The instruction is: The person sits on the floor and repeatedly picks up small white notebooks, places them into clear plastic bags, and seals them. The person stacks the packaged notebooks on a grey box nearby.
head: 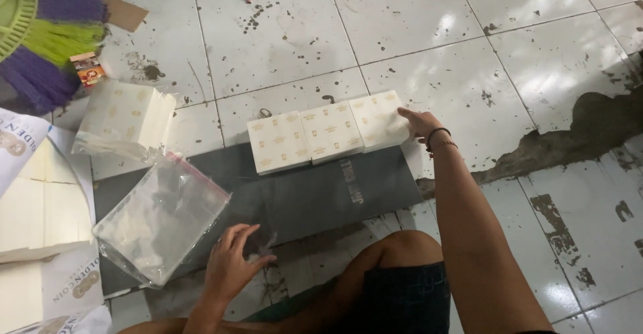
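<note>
Here, three stacks of white square paper napkins point(329, 133), printed with small gold marks, lie side by side in a row at the far edge of a dark mat point(315, 196) on the floor. My right hand point(418, 123) reaches out to the right end of that row, fingers extended together and touching the side of the last stack; it grips nothing. A dark band circles that wrist.

My left hand point(231, 260) rests nearer to me, at the mat's near edge, fingers loosely spread and bent, touching the corner of a clear plastic zip bag point(161, 220) with a red seal strip. The bag lies slackly over the mat's left part; I cannot tell what is in it.

Beyond the bag, to the left, another pile of the same napkins point(124, 116) sits in loose clear wrap. At the far left edge lies white printed packaging point(40, 240). A broom head with purple and green bristles point(50, 46) lies in the upper left corner. All about is a white tiled floor point(402, 32), spotted with dark stains.
</note>
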